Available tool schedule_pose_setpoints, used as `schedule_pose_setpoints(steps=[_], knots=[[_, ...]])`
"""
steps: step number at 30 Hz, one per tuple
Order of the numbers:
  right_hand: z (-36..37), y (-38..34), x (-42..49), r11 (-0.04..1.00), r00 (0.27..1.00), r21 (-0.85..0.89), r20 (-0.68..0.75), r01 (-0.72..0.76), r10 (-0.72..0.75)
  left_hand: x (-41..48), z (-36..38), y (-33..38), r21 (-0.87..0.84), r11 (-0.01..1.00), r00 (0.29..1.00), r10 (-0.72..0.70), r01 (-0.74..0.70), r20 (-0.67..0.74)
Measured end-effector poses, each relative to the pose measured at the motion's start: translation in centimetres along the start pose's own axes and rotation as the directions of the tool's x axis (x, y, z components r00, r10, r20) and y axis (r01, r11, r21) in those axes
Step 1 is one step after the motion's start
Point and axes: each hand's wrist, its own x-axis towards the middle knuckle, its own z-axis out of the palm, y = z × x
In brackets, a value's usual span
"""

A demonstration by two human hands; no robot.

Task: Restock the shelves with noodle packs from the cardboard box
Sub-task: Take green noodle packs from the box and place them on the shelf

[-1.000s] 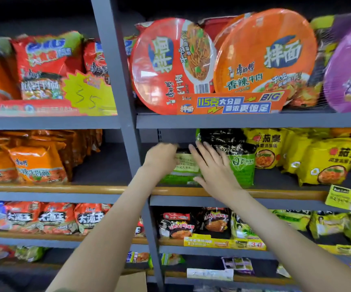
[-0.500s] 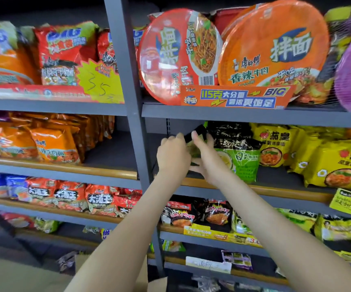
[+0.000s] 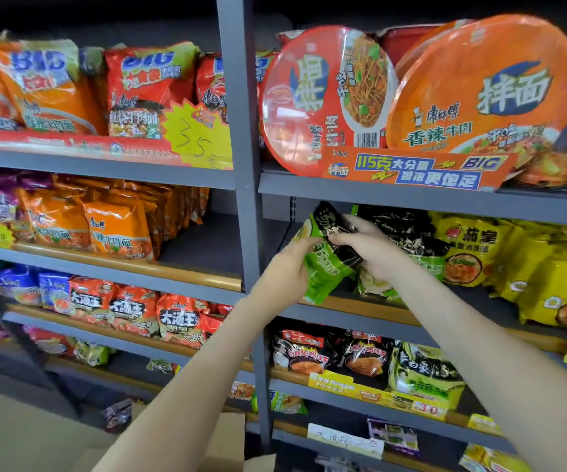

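The grey shelf (image 3: 350, 321) in the right-hand bay is where the work is, at its left end beside the upright post (image 3: 241, 199). The cardboard box (image 3: 227, 437) sits low at the foot of the shelving, only its flaps showing. On the shelf a row of green packs (image 3: 408, 240) stands upright, with yellow packs (image 3: 472, 250) further right.

The noodle pack (image 3: 323, 267) is of the same green sort. It is held tilted just above the shelf's front edge, at the left end of that row. The left hand (image 3: 285, 270) grips its left side, fingers curled round it. The right hand (image 3: 367, 247) pinches the dark top end.

To my eye the thing to do is turn it upright, face outward, and slide it back against the row — bottom edge first, clear of the wooden lip. A light grip seems wise — the noodles inside would likely crack if squeezed.
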Motion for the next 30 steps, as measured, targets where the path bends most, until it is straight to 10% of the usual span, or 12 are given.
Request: schedule_pose_setpoints(steps=[5,9,30], knots=[[-2.1,-1.1,-0.4,0.868,0.967,-0.427,0.141,0.254,-0.213,2.5,-0.3,-1.3,0.684,0.674,0.928,0.372,-0.28,0.013],[-1.5,-0.9,-1.2,0.69,0.906,-0.589,0.24,0.42,-0.348,3.7,-1.1,-0.6,0.819,0.455,0.882,0.456,-0.35,0.123],[0.7,-0.1,-3.3,0.058,0.865,-0.96,0.22,0.274,-0.452,2.1,0.0,-0.8,0.812,0.568,0.867,0.464,-0.133,-0.183]])
